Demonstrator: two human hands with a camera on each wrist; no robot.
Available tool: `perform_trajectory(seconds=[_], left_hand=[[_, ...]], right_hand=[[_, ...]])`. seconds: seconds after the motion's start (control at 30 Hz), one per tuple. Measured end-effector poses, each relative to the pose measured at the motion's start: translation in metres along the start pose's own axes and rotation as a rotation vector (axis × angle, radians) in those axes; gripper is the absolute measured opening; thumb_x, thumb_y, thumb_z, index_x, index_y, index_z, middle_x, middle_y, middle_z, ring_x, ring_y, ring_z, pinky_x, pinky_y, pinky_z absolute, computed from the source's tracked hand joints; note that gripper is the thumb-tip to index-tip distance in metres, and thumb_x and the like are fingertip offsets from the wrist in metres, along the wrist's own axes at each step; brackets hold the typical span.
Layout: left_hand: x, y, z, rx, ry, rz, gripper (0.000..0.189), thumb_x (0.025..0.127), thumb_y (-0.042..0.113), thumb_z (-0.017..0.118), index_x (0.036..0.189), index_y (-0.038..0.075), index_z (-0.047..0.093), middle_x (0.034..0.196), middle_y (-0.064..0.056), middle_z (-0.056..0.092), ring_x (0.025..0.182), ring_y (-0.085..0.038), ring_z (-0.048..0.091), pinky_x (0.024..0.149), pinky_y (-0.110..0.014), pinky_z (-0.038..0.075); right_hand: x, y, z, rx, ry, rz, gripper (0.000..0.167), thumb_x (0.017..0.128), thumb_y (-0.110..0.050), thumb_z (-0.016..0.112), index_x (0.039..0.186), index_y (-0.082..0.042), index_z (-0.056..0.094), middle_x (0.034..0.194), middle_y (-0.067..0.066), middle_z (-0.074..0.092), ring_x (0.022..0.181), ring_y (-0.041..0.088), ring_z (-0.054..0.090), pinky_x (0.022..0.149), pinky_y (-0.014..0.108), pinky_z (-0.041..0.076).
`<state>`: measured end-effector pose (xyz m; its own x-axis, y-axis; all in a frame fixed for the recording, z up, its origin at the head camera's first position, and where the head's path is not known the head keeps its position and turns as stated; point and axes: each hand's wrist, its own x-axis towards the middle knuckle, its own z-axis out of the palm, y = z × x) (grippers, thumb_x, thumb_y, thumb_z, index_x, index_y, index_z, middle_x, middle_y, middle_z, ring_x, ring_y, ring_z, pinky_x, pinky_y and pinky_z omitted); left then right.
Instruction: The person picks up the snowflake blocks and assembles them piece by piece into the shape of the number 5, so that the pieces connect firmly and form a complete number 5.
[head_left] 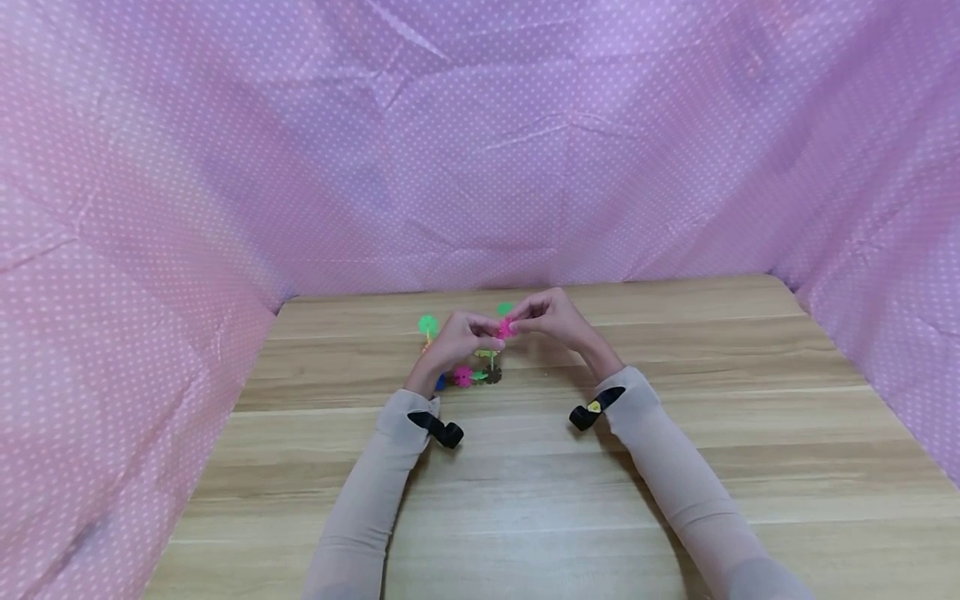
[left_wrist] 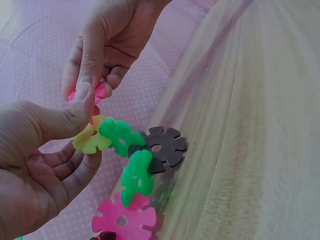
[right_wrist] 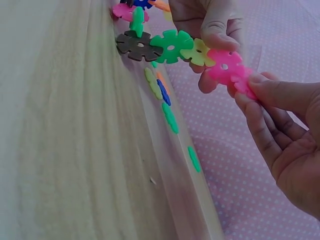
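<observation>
A chain of notched plastic interlocking discs bends across the space between my hands. It runs from a pink disc [left_wrist: 120, 220] through green to a dark brown disc [right_wrist: 140, 46], then a green disc [right_wrist: 171, 46], a yellow disc [right_wrist: 198, 53] and a pink disc [right_wrist: 224, 65]. My left hand [head_left: 457, 337] pinches the chain around the yellow and pink discs, thumb on top. Between thumb and fingers, my right hand [head_left: 551, 318] pinches another pink disc [right_wrist: 243, 82] at the chain's end, touching the first pink one. My left hand hides part of the chain in the head view.
Several loose discs lie on the wooden table [head_left: 510, 500] beyond the chain, among them a green disc [right_wrist: 194, 159] and a blue disc [right_wrist: 163, 93]. Pink dotted cloth [head_left: 480, 167] hangs behind the table and at both sides.
</observation>
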<state>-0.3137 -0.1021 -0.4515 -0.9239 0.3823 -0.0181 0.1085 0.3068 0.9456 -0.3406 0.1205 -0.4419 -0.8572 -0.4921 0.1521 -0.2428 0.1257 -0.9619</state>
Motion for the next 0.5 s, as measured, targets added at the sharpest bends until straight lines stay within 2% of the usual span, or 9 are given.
perform_trajectory(seconds=[0.13, 0.3, 0.5], left_hand=[[-0.001, 0.001, -0.003, 0.003, -0.026, -0.029, 0.028, 0.089, 0.008, 0.079, 0.116, 0.001, 0.075, 0.097, -0.008, 0.074, 0.082, -0.013, 0.063, 0.075, -0.029, 0.055], [-0.004, 0.004, -0.008, 0.02, -0.075, -0.047, 0.033, 0.088, 0.017, 0.081, 0.12, 0.009, 0.074, 0.114, -0.007, 0.074, 0.1, -0.019, 0.067, 0.088, -0.031, 0.056], [-0.005, 0.006, -0.013, 0.008, -0.107, -0.052, 0.038, 0.088, 0.018, 0.081, 0.124, 0.01, 0.072, 0.122, -0.009, 0.072, 0.108, -0.023, 0.066, 0.094, -0.035, 0.056]], right_hand=[[-0.001, -0.001, -0.001, -0.002, -0.006, 0.011, 0.017, 0.087, 0.005, 0.075, 0.103, 0.01, 0.074, 0.097, 0.024, 0.076, 0.074, 0.01, 0.07, 0.073, 0.026, 0.061], [-0.002, -0.002, -0.001, 0.013, -0.029, 0.006, 0.02, 0.087, 0.005, 0.075, 0.106, 0.011, 0.072, 0.099, 0.025, 0.075, 0.076, 0.011, 0.071, 0.075, 0.024, 0.061], [-0.001, -0.003, -0.002, -0.002, -0.059, 0.018, 0.024, 0.088, 0.002, 0.076, 0.11, 0.009, 0.071, 0.102, 0.022, 0.076, 0.082, 0.014, 0.072, 0.08, 0.025, 0.061]])
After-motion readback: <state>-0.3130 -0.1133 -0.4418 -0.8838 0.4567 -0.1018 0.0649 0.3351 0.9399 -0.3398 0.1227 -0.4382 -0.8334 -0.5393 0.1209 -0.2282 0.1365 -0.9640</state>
